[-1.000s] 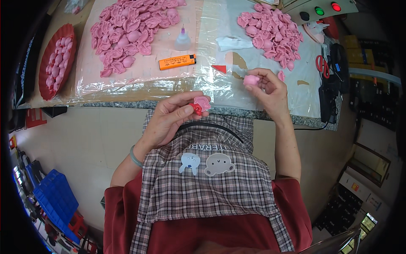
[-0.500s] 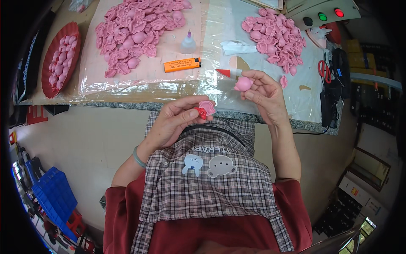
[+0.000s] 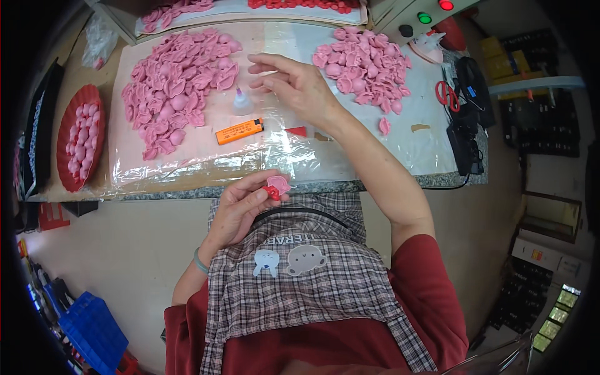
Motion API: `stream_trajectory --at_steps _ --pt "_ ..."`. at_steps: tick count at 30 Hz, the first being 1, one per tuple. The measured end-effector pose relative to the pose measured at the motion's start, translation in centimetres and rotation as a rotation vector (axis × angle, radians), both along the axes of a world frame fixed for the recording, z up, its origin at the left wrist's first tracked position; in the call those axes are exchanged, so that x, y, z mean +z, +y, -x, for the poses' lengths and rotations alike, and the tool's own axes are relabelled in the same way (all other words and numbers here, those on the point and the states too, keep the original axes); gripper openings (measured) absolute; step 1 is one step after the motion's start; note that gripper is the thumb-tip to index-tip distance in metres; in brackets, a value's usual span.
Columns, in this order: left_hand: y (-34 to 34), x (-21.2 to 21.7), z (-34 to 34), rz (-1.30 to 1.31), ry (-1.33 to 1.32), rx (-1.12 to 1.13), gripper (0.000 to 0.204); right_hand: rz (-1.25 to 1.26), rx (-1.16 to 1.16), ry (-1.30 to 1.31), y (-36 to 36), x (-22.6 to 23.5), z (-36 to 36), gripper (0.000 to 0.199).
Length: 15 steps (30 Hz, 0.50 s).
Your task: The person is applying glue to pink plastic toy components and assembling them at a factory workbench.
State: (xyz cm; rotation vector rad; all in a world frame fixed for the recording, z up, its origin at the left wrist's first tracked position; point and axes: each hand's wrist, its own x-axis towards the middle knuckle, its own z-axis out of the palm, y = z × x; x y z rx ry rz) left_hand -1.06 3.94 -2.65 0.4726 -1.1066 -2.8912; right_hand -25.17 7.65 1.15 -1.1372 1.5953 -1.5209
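Observation:
Near the table's front edge my left hand [image 3: 236, 209] is closed, pinching a small pink hollow shell piece [image 3: 279, 183] together with a small red piece [image 3: 271, 193]. My right hand [image 3: 299, 89] reaches over the table with its fingers apart, and nothing shows in it. Just left of its fingertips stands a small squeeze bottle [image 3: 242, 105] with a purple needle tip. An orange lighter [image 3: 240, 131] lies in front of the bottle. Beyond my right fingertips spreads a large heap of pink plastic pieces [image 3: 181, 81], some rounded, some hollow.
A second pink heap [image 3: 365, 69] lies at the right, with one loose pink piece [image 3: 384, 126] in front. A red oval basket [image 3: 67, 119] holds pink pieces at far left. Red-handled scissors [image 3: 446, 96], black gear [image 3: 470, 144] and a control box with lights [image 3: 409, 17] stand right.
My right hand has swung left and away from me to the bottle, its fingers spread; the rounded pink piece no longer shows in it. My left hand keeps its hold. The view has shifted.

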Motion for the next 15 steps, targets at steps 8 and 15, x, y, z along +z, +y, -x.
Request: stream_trajectory --at_steps 8,15 --pt "0.0 -0.4 0.3 0.001 -0.002 -0.011 0.04 -0.283 -0.318 0.626 14.6 3.1 4.2 0.02" --pt "0.2 -0.2 0.7 0.023 0.003 -0.013 0.04 -0.57 -0.466 0.86 18.7 0.4 4.3 0.022"
